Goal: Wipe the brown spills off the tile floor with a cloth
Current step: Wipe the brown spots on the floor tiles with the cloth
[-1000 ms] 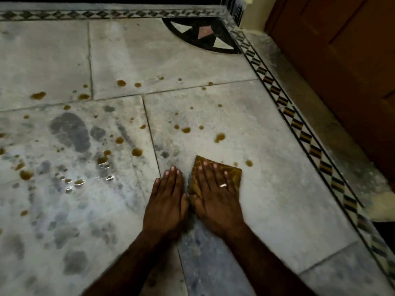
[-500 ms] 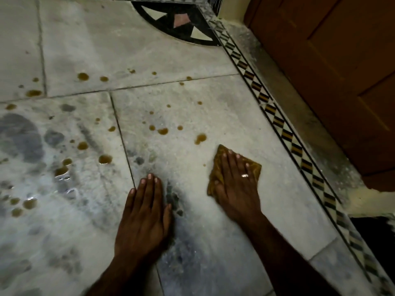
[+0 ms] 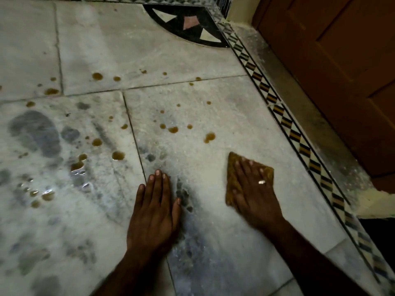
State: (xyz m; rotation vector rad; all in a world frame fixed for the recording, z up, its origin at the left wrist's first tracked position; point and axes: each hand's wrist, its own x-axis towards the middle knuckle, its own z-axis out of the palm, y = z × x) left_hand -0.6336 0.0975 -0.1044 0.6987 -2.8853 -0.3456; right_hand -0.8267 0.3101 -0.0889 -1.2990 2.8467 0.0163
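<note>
A folded brown cloth [image 3: 232, 165] lies flat on the pale marble tile floor [image 3: 192, 60]. My right hand [image 3: 253, 195], wearing a ring, presses on it with straight fingers. Flat on the floor to the left of the cloth, my left hand [image 3: 154, 210] rests across a tile joint. Several brown spill drops dot the tiles ahead: one [image 3: 209, 137] just beyond the cloth, one [image 3: 173, 129] further left, and a larger one [image 3: 118, 155] on the left tile. Wet drops [image 3: 78, 167] glisten at the left.
A patterned diamond border strip [image 3: 284, 122] runs diagonally along the right. Beyond it is a dusty sill and a brown wooden door [image 3: 342, 60]. A dark inlaid quarter-circle [image 3: 192, 22] sits in the far corner. Grey smudges mark the left tiles.
My right hand has slid the cloth to the right, away from my left hand. The left hand has stayed flat on the floor. The brown drop near the cloth is gone.
</note>
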